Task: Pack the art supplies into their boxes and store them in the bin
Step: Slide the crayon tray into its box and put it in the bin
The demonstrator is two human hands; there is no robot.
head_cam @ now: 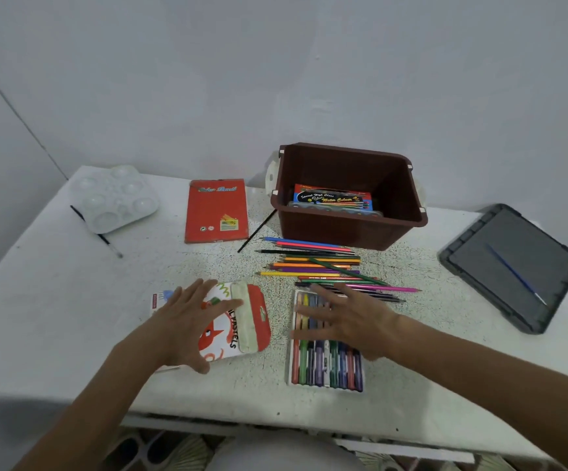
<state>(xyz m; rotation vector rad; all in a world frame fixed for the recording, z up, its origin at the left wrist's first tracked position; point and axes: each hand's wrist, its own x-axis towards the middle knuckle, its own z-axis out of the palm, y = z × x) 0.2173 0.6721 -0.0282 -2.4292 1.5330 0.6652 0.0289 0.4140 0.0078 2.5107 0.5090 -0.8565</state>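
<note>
My left hand point(184, 321) hovers with spread fingers over the oil pastels sleeve point(242, 321), a white and red cardboard cover lying near the table's front. My right hand point(347, 317) is spread over the open tray of oil pastels point(323, 368), covering its upper half. Behind the tray lie several loose colour pencils point(320, 266). A red colour pencil box point(216, 210) lies flat further back. The brown bin point(347, 219) stands at the back with a water colour box point(333, 197) inside.
A white paint palette point(116, 198) sits at the back left, with a thin brush point(106, 241) beside it. Another black brush point(257, 231) leans by the bin. The grey bin lid point(510, 266) lies at the right with a blue brush point(513, 273) on it.
</note>
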